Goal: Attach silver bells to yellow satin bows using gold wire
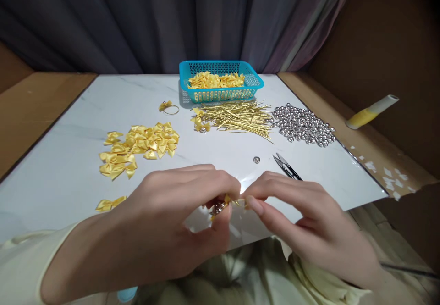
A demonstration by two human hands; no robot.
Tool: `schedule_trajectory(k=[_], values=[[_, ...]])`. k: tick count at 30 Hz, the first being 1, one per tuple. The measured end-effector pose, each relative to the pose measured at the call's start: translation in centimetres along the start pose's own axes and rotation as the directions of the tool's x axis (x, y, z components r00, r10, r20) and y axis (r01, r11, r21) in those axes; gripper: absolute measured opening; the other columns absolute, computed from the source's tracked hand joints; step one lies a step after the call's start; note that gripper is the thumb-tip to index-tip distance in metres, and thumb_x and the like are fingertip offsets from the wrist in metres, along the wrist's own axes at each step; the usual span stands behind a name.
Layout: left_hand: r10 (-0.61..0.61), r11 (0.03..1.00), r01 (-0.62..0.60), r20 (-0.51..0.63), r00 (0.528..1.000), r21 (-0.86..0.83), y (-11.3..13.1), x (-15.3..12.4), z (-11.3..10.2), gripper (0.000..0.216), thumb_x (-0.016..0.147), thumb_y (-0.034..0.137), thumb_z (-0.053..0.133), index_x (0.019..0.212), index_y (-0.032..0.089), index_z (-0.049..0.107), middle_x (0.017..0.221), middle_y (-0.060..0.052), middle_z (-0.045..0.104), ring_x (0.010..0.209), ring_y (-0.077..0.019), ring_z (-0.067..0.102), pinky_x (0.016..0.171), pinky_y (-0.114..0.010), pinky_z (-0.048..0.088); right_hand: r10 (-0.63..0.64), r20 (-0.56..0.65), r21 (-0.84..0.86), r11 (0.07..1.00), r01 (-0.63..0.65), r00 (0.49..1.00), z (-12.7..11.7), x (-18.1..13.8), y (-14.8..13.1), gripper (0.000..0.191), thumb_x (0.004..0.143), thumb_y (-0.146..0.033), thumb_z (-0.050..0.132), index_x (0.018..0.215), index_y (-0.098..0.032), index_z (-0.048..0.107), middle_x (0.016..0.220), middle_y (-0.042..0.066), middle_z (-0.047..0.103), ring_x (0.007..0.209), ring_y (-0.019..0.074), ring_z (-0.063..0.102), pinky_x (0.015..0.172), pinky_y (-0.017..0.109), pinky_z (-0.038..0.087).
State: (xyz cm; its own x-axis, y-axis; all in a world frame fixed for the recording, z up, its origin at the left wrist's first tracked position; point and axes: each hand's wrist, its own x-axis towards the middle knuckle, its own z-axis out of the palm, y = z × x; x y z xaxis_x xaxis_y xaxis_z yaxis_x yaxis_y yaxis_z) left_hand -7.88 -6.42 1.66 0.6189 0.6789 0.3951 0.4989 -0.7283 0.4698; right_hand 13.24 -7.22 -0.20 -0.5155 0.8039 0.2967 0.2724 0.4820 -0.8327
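Between the fingertips of my left hand [178, 208] is a small yellow ribbon bow with a silver bead [217, 209] on it, mostly covered by the fingers. A short gold twist tie [237, 202] runs from the bow to my right hand [295, 213], whose thumb and forefinger pinch its end. Both hands meet just above the near edge of the white table. Past the right hand lie black-handled thread snips [287, 166] and a single silver bead [256, 160]. One loose yellow bow [110, 203] rests beside my left wrist.
A pile of yellow bows [147, 142] lies at left. Behind stands a blue basket [184, 78] of more bows. Gold ties [237, 117] and silver beads [302, 124] are heaped at centre and right. A bow with a looped tie [171, 109] lies at the back.
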Motion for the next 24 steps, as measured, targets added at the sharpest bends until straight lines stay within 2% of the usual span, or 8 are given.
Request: schedule_trajectory(k=[3, 8, 24], values=[[-0.013, 1.000, 0.013, -0.008, 1.000, 0.001, 0.0, 0.0, 0.1, 0.022, 0.077, 0.004, 0.050, 0.086, 0.023, 0.057, 0.067, 0.008, 0.057, 0.056, -0.0060, 0.051, 0.059, -0.016, 0.043, -0.036, -0.059, -0.043, 0.999, 0.033, 0.998, -0.6, 0.0, -0.1, 0.012, 0.093, -0.008, 0.056, 0.095, -0.014, 0.066, 0.085, 0.004, 0.069, 0.081, 0.0128, 0.063, 0.073, 0.023, 0.050], [-0.022, 0.999, 0.021, -0.015, 1.000, -0.028, 0.0, 0.1, 0.1, 0.025, 0.075, 0.003, 0.051, 0.087, 0.025, 0.057, 0.067, 0.008, 0.058, 0.056, -0.0067, 0.052, 0.060, -0.017, 0.045, -0.157, 0.020, -0.053, 0.986, 0.158, 0.987, -1.1, 0.9, 0.1, 0.015, 0.092, -0.006, 0.056, 0.094, -0.017, 0.067, 0.087, 0.005, 0.070, 0.082, 0.0153, 0.063, 0.075, 0.028, 0.052], [-0.021, 1.000, 0.021, 0.004, 1.000, -0.003, 0.0, 0.2, -0.1, 0.025, 0.074, 0.004, 0.054, 0.087, 0.025, 0.055, 0.066, 0.009, 0.057, 0.054, -0.0060, 0.052, 0.059, -0.016, 0.044, -0.150, 0.145, -0.035, 0.987, 0.157, 0.978, -1.2, 1.7, 0.3, 0.018, 0.095, -0.009, 0.052, 0.093, -0.020, 0.066, 0.083, 0.005, 0.068, 0.080, 0.0165, 0.064, 0.071, 0.028, 0.051]])
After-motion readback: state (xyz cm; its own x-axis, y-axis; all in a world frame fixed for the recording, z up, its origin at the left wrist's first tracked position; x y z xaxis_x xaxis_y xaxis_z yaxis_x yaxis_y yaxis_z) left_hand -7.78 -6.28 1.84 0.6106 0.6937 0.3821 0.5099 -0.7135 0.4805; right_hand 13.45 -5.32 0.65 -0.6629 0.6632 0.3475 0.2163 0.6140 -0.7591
